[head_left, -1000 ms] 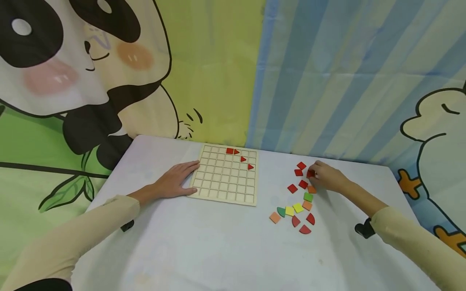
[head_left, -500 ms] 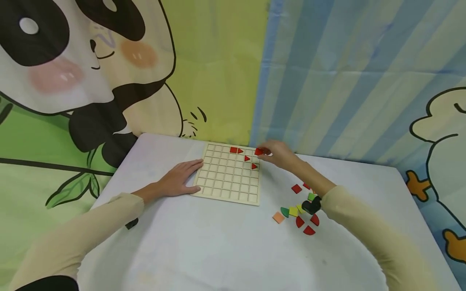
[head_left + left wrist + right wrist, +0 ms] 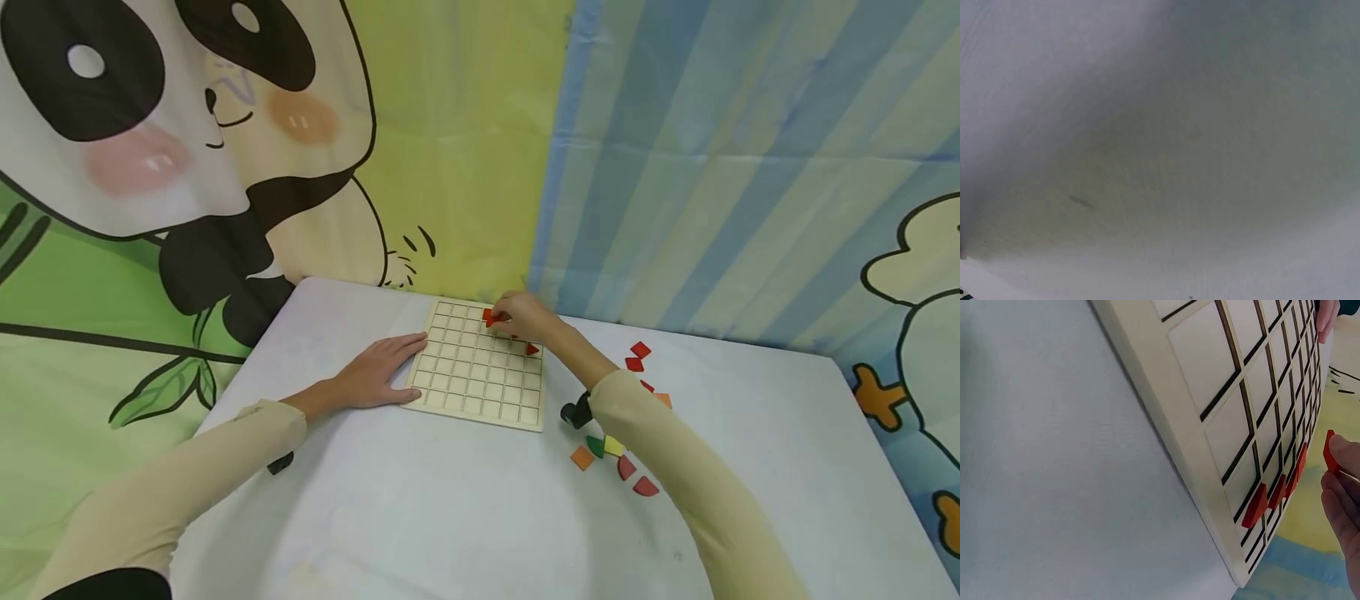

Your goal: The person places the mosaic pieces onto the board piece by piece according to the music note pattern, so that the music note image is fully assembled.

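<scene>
A light wooden grid board [image 3: 472,380] lies on the table. My left hand [image 3: 377,372] rests at its left edge with fingers spread. Over the board's far rows, my right hand [image 3: 527,318] pinches a red piece [image 3: 1330,452] between thumb and finger. The right wrist view shows this piece held apart from the grid; its full outline is hidden by the fingers. A red triangle [image 3: 532,349] sits in the grid near the right edge, and other red pieces [image 3: 1277,491] lie along a diagonal towards the far side. The right hand partly covers them in the head view.
Loose tiles lie right of the board, partly behind the right sleeve: red squares [image 3: 634,364], an orange square [image 3: 582,458], a green quarter-circle [image 3: 595,447], a yellow square [image 3: 612,446] and red quarter-circles [image 3: 646,487]. A printed curtain [image 3: 465,150] hangs behind the table [image 3: 420,517].
My right hand has picked up a red piece from the loose tiles and carried it left over the board's far rows. My left hand stays at the board's edge. The head view has shifted slightly.
</scene>
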Available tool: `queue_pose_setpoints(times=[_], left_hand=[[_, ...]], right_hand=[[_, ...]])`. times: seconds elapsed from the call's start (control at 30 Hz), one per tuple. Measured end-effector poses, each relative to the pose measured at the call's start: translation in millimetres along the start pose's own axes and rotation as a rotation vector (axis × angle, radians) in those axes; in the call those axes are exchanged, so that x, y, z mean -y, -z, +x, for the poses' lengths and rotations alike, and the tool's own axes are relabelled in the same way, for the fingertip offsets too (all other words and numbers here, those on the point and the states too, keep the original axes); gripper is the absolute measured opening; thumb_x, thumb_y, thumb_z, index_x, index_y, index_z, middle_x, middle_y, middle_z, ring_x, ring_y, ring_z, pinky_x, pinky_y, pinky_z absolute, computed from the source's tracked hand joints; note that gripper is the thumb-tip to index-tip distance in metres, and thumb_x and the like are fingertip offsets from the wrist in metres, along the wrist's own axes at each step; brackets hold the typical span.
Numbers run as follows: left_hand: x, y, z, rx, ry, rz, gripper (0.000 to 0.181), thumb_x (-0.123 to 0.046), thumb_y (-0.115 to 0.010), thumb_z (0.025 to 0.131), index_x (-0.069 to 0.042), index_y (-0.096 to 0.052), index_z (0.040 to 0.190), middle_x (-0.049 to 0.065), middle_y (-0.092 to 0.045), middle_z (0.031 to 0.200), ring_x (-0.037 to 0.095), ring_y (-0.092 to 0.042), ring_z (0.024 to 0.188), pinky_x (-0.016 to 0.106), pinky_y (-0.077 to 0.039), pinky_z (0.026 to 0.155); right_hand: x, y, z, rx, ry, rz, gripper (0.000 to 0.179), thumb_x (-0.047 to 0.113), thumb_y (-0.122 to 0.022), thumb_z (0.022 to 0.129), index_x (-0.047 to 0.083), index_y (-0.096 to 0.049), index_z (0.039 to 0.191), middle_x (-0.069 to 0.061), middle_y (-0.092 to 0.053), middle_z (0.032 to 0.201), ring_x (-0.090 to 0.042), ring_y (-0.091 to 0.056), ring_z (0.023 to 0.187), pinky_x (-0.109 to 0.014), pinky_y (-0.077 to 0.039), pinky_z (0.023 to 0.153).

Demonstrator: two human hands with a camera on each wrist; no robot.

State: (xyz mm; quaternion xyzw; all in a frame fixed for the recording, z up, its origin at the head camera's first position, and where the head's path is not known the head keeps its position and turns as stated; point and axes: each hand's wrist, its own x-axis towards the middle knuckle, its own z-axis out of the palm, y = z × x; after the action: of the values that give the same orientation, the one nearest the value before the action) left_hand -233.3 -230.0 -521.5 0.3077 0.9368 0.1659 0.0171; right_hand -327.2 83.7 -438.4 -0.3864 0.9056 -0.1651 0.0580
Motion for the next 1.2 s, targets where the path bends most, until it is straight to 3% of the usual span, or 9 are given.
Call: queue_pose_setpoints(times=[0.33, 0.57, 1.2], left_hand=[[2.2, -0.2, -3.7, 0.006, 0.011, 0.011, 0.091, -0.068, -0.055, 0.085, -0.021, -0.021, 0.156, -0.003, -0.02, 0.163, 0.025, -0.027, 0.147, 0.052, -0.026, 0.115], [2.4, -2.7, -4.6, 0.008, 0.004, 0.008, 0.091, -0.067, -0.055, 0.086, -0.019, -0.021, 0.156, -0.002, -0.02, 0.163, 0.025, -0.026, 0.147, 0.052, -0.025, 0.116], [-4.8, 5.4, 0.4, 0.021, 0.021, 0.005, 0.091, -0.065, -0.057, 0.085, -0.018, -0.023, 0.155, 0.0, -0.02, 0.163, 0.026, -0.025, 0.148, 0.052, -0.025, 0.117]], right_hand=[[2.1, -8.4, 8.6, 0.021, 0.007, -0.006, 0.024, 0.021, -0.068, 0.091, 0.004, -0.072, 0.107, -0.013, -0.068, 0.106, -0.024, -0.065, 0.094, -0.033, -0.055, 0.08], [1.2, -16.3, 11.8, 0.087, 0.046, -0.115, 0.024, 0.022, -0.067, 0.092, 0.006, -0.073, 0.108, -0.01, -0.068, 0.107, -0.022, -0.065, 0.097, -0.03, -0.055, 0.082], [3.9, -17.7, 16.2, 0.085, 0.013, -0.093, 0.017, 0.018, -0.066, 0.091, 0.007, -0.074, 0.102, -0.009, -0.066, 0.101, -0.022, -0.063, 0.095, -0.031, -0.054, 0.081]])
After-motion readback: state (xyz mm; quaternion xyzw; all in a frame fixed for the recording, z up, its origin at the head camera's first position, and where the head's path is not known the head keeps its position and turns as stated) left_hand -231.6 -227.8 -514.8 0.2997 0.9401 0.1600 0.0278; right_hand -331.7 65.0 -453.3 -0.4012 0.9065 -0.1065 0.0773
